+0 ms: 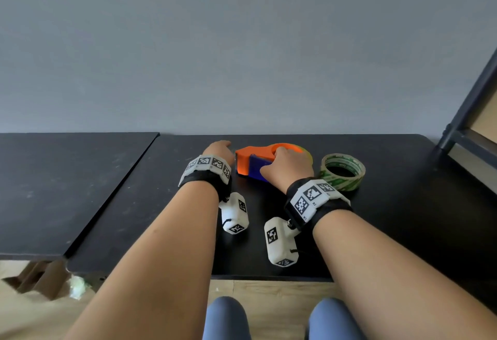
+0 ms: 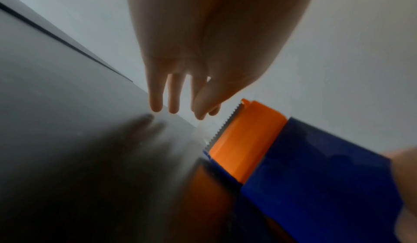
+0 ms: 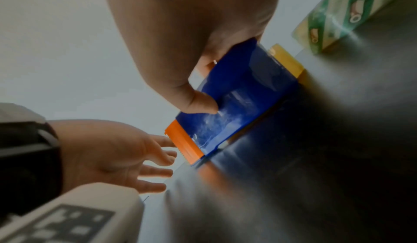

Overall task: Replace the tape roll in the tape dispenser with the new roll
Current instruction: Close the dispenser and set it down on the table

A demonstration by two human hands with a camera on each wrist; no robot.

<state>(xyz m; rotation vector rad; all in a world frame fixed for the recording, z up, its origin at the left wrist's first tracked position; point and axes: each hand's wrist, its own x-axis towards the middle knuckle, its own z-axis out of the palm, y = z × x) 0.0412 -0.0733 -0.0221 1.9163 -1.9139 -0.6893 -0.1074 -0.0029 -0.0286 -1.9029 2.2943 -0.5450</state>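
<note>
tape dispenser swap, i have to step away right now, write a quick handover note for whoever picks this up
Right hand: grips the tape dispenser from above, thumb on its blue side, holding it on the black table.
Left hand: open, fingers straight, right at the serrated cutter end; holds nothing.
New roll: green-printed, lying flat on the table to the right of the dispenser, untouched.
Done: dispenser steadied, nothing more visible.
Left: take the old roll out, which seems to be still inside (yellowish edge at the back), then fit the new roll and thread the tape to the cutter.
</note>
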